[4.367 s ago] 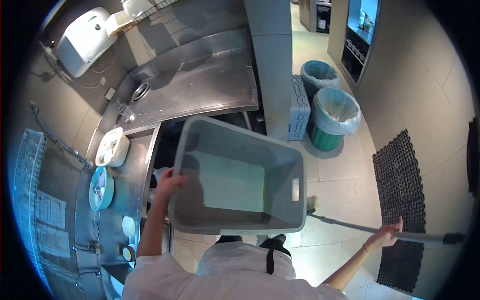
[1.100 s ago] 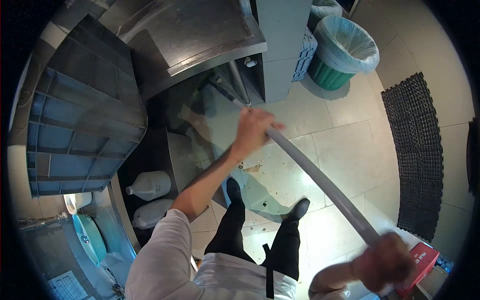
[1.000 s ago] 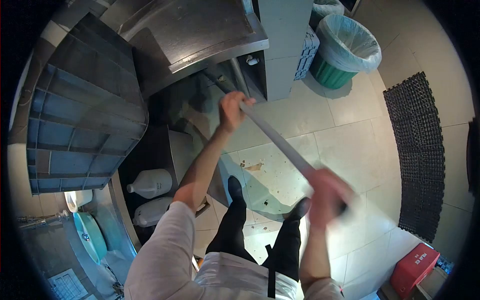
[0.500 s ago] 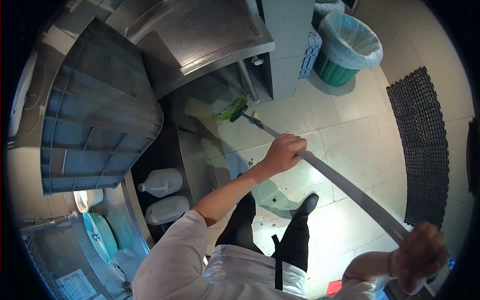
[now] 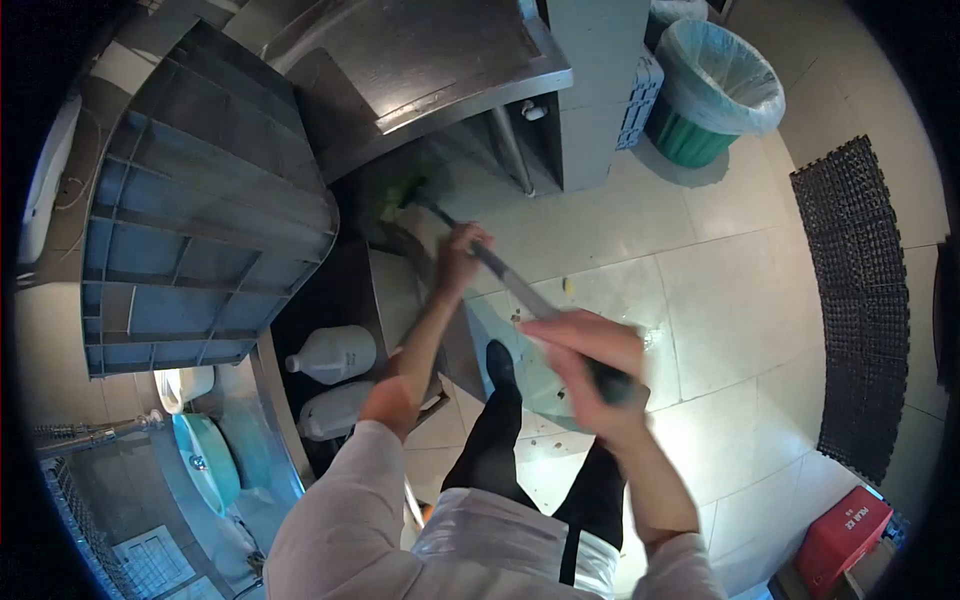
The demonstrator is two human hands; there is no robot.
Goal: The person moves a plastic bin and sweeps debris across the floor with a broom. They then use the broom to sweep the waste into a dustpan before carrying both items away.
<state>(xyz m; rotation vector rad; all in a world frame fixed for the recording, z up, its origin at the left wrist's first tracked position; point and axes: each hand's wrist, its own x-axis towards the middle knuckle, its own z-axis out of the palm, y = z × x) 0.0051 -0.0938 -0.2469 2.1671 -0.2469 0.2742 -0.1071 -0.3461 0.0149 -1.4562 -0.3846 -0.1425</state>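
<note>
A long grey-handled broom (image 5: 522,290) slants across the middle of the view. Its green bristle head (image 5: 398,200) is smeared by motion on the shaded floor under the steel table. My left hand (image 5: 463,256) is wrapped around the lower handle, not far from the head. Higher up, near the dark end of the handle, my right hand (image 5: 595,365) is closed around it in front of my body. Small dark crumbs (image 5: 560,394) and a yellowish scrap (image 5: 569,285) lie on the tiles below the handle.
The steel table (image 5: 440,60) stands ahead, a large grey crate (image 5: 210,210) at left. White jugs (image 5: 345,353) sit on a low shelf beside my left arm. A lined green bin (image 5: 700,145), black mat (image 5: 855,310) and red box (image 5: 845,540) are on the right.
The broom head has moved left and farther under the table. Both hands have moved left, the right one coming in from the far right. The red box shows more fully.
</note>
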